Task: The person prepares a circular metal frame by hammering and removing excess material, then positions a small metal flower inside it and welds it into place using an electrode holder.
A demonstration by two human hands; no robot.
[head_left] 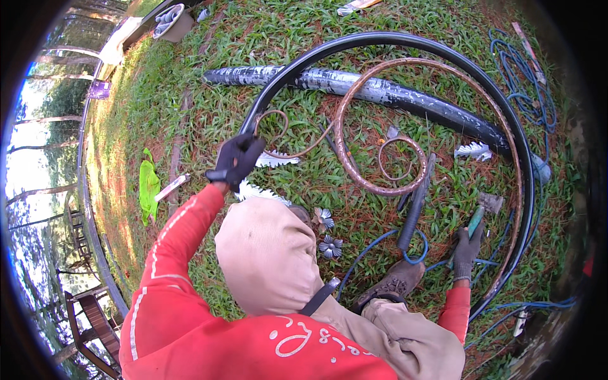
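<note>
A large ironwork piece lies on the grass before me: a black curved bar (380, 39) bends round a copper-coloured scroll (342, 136). My left hand (238, 159), in a black glove, is closed around the left end of the black bar. A thinner copper-coloured curl (310, 149) sits beside that hand. Down at the right, my right hand (467, 250), in a grey glove, is wrapped round a green-handled tool (475, 220) with a broad greyish head, just inside the bar's right side. What kind of tool it is, I cannot make out.
A black pipe with flaking silver paint (392, 95) lies beneath the bar. Near my knee are metal flowers (330, 246) and silver leaf pieces (273, 161). A dark cylindrical tool (417, 206) lies by my shoe (392, 282), near blue cable (370, 250). Blue rope (525, 88) is heaped far right.
</note>
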